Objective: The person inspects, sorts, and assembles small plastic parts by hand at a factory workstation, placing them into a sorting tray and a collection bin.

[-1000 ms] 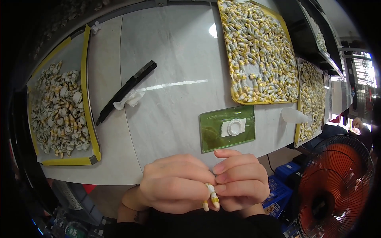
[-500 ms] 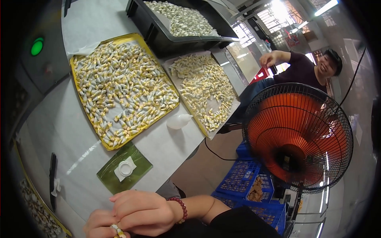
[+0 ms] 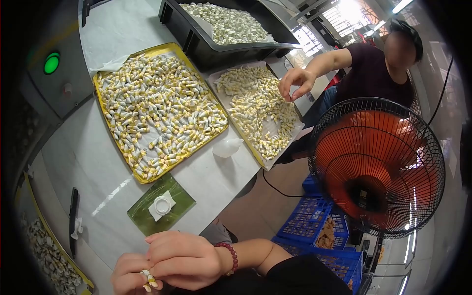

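My left hand (image 3: pixel 129 274) and my right hand (image 3: pixel 184 260) are pressed together at the lower left, fingers closed. Between them, at the fingertips, small white-and-yellow tapered pieces (image 3: pixel 148 279) stick out. The bent fingers hide part of them, so how each hand grips them is only partly visible. A red bead bracelet circles my right wrist. Just beyond my hands, a small round white dish (image 3: pixel 162 206) sits on white paper on a green mat (image 3: pixel 140 216).
Yellow-rimmed trays (image 3: pixel 114 142) of similar pieces lie ahead. Behind is a black bin (image 3: pixel 196 56); a white squeeze bottle (image 3: pixel 227 147) stands near the right tray. A co-worker's hand (image 3: pixel 298 82) hovers there. A fan (image 3: pixel 373 167) and blue crates (image 3: pixel 300 216) are rightward.
The co-worker's hand has come forward and left to the right-hand tray. The whole view has shifted slightly. My hands stay together, with more of the small pieces showing.
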Demonstrator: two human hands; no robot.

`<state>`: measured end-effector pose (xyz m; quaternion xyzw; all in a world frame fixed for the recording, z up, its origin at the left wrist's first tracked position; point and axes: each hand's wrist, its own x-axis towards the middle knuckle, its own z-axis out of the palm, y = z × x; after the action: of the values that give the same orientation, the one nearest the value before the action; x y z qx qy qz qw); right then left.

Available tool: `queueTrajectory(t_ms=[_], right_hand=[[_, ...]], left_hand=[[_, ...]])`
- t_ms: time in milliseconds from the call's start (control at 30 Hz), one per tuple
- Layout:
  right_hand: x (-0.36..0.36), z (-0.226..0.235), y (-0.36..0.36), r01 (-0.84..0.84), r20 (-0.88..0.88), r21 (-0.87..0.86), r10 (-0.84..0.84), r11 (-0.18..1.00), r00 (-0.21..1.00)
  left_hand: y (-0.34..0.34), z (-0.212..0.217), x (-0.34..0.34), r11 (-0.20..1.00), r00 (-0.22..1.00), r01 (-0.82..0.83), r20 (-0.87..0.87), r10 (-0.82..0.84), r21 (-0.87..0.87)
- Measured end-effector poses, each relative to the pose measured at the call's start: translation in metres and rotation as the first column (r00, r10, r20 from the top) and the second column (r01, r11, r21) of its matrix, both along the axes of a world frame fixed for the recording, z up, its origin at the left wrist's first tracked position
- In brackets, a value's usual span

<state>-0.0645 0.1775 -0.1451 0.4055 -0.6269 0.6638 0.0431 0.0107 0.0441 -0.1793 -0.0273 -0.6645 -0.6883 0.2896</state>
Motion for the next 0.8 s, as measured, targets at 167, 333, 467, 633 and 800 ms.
queueTrajectory(t_ms=[167, 333, 467, 633, 800], right_hand=[[0.002, -0.003, 0.003, -0.039, 0.028, 0.010, 0.039, 0.999, 0.999], [0.002, -0.006, 0.004, -0.073, 0.145, -0.024, 0.076, 0.997, 0.986], [0.001, -0.003, 0.002, -0.142, 0.191, -0.045, 0.148, 0.989, 0.970], [-0.010, -0.001, 0.016, -0.195, 0.263, 0.078, 0.169, 0.978, 0.950], [-0.012, 0.004, 0.016, -0.173, 0.262, 0.078, 0.147, 0.982, 0.954]], left_hand=[[-0.002, -0.001, 0.000, 0.994, 0.998, 0.058, 0.010, -0.059, 0.091], [0.000, 0.005, 0.002, 0.992, 0.996, 0.051, 0.068, -0.059, 0.113], [-0.004, 0.009, 0.008, 0.994, 0.991, -0.011, 0.132, -0.004, 0.111], [-0.003, 0.016, -0.009, 0.994, 0.993, 0.108, 0.039, -0.109, 0.014], [-0.010, 0.026, -0.021, 0.972, 0.974, 0.222, -0.014, -0.224, -0.069]])
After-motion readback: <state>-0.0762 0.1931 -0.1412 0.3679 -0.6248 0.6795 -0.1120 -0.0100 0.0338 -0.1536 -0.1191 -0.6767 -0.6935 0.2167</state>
